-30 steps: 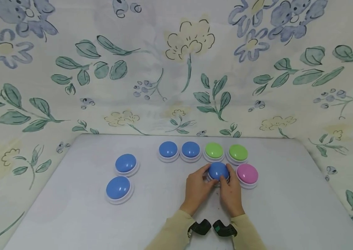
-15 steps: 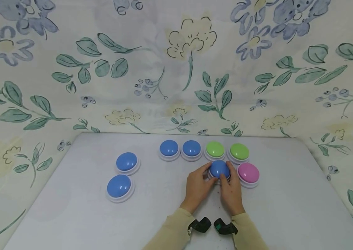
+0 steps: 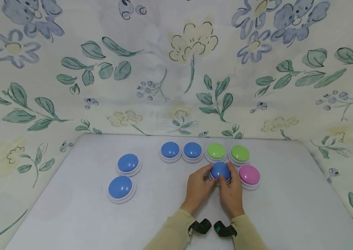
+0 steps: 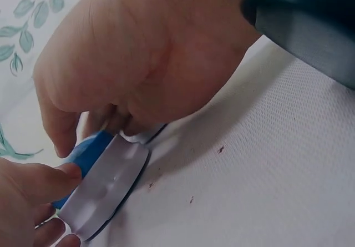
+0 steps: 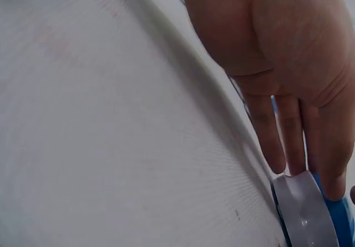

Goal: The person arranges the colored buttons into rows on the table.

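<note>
Between both hands sits a blue push button with a white round base (image 3: pixel 220 170), in front of two green buttons. My left hand (image 3: pixel 197 189) grips its left side, thumb at the front. From the right, my right hand (image 3: pixel 232 192) holds the same button, its thumb against the front of the blue dome. In the left wrist view the white base (image 4: pixel 105 188) shows side-on beneath the blue dome, fingers on both sides. The right wrist view shows the base (image 5: pixel 305 211) at the lower right, under the right hand's (image 5: pixel 288 86) fingers.
A pink button (image 3: pixel 249 175) stands just right of the right hand. Behind are two green buttons (image 3: pixel 216 151) and two blue ones (image 3: pixel 170 150) in a row. Two more blue buttons (image 3: pixel 120 187) stand at left on the white table (image 3: pixel 70 208). Floral cloth (image 3: pixel 151 76) hangs behind.
The head view shifts slightly. Both hands keep their hold on the blue button, and it stays in the same place among the others.
</note>
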Action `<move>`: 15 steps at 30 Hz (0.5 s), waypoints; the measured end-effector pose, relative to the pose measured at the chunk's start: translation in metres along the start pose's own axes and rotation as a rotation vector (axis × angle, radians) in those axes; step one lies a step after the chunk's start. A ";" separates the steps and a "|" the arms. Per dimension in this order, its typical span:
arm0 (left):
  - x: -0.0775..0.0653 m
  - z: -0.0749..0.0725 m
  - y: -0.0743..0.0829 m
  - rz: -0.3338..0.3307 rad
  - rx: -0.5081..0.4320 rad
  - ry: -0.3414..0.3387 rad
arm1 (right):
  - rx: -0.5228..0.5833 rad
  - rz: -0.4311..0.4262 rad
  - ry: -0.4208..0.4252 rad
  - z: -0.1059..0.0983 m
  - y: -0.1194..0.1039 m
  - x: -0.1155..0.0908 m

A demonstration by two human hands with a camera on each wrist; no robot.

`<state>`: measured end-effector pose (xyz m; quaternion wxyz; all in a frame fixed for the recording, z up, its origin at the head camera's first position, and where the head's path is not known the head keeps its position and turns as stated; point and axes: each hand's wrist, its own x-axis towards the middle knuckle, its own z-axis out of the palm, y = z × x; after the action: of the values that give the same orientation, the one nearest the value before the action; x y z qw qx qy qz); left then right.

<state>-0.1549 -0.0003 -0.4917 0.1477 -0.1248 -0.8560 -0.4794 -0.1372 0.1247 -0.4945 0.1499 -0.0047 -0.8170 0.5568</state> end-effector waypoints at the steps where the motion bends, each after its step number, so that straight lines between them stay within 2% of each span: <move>1: 0.000 0.000 0.000 0.007 -0.003 0.006 | -0.012 -0.021 0.014 0.001 0.000 0.000; 7: 0.000 -0.007 0.002 0.037 -0.011 0.050 | -0.024 -0.119 0.090 0.004 -0.001 -0.001; 15: 0.002 -0.023 0.006 0.036 -0.047 0.090 | -0.005 -0.224 0.129 0.006 -0.010 -0.005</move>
<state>-0.1519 -0.0164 -0.4746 0.1919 -0.1221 -0.8345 -0.5019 -0.1326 0.1151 -0.4889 0.2633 0.0506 -0.8023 0.5333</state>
